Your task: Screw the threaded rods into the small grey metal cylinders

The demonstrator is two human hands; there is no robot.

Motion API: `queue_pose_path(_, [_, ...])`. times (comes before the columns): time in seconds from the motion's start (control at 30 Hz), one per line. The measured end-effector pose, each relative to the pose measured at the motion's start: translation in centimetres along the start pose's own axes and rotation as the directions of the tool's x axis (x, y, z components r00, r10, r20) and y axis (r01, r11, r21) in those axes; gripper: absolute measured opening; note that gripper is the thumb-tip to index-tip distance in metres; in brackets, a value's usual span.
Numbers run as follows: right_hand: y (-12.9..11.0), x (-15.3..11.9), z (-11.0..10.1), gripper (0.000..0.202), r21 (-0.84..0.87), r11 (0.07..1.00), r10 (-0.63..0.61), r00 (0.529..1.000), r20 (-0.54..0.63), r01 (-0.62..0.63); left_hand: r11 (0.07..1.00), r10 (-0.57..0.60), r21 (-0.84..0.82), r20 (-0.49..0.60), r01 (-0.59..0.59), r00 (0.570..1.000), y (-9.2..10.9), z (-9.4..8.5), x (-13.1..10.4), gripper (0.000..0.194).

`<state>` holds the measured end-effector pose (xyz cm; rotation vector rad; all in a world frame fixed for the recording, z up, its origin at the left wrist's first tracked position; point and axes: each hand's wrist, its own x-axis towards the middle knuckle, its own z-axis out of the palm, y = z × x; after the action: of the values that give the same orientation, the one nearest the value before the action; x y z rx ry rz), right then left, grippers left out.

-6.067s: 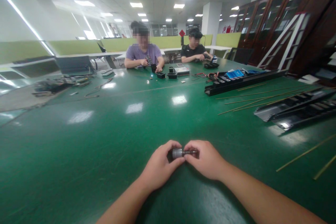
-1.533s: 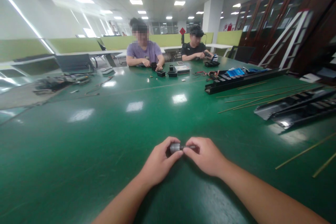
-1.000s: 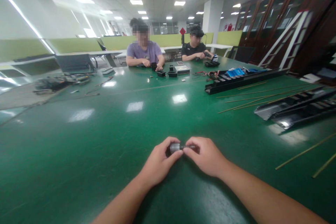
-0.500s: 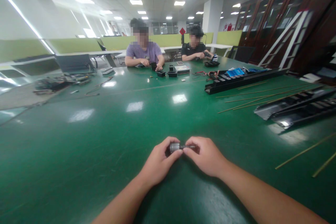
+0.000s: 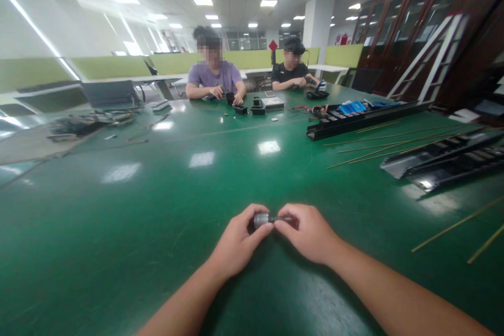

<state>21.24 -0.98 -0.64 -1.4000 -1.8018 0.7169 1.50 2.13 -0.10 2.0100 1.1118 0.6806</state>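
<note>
- The right hand (image 5: 315, 236) has a narrow pinch, its thumb and forefinger closed on the thin dark shaft (image 5: 274, 218); part of the shaft lies behind or within the curled fingers.
- The left hand (image 5: 238, 245) curls around the grey metal cylinder (image 5: 262, 220), thumb on the near side and forefinger arching over the far side. Its other fingers are hidden.
- Cylinder and shaft lie in one line between the two hands, just above or on the green table (image 5: 157, 210); which of the two cannot be told. Whether they are a single piece is too small to tell.
- Almost nothing has changed over the last second: both hands keep the same hold, and the thumb tips stay close together without clearly touching. That suggests a steady, careful grip rather than a shift of hold.
- To the right of the grip, and beyond it, are thin rods (image 5: 435, 235) and open metal channels (image 5: 398, 166).
- Farther out on that side, a long black channel (image 5: 342, 126) has a blue packet (image 5: 353, 107) at it.
- Straight beyond the grip, small black boxes (image 5: 258, 111) stand before a person in a purple shirt (image 5: 208, 77), whose hands are at a dark part.
</note>
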Motion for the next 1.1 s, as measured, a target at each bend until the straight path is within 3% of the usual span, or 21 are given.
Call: queue_pose_path(1.1, [0.09,0.02,-0.11,0.008,0.003,1.000,0.016,0.999,-0.044,-0.016,1.000,-0.022,0.004,-0.036,0.023,0.999,0.03,-0.06,0.00,0.020])
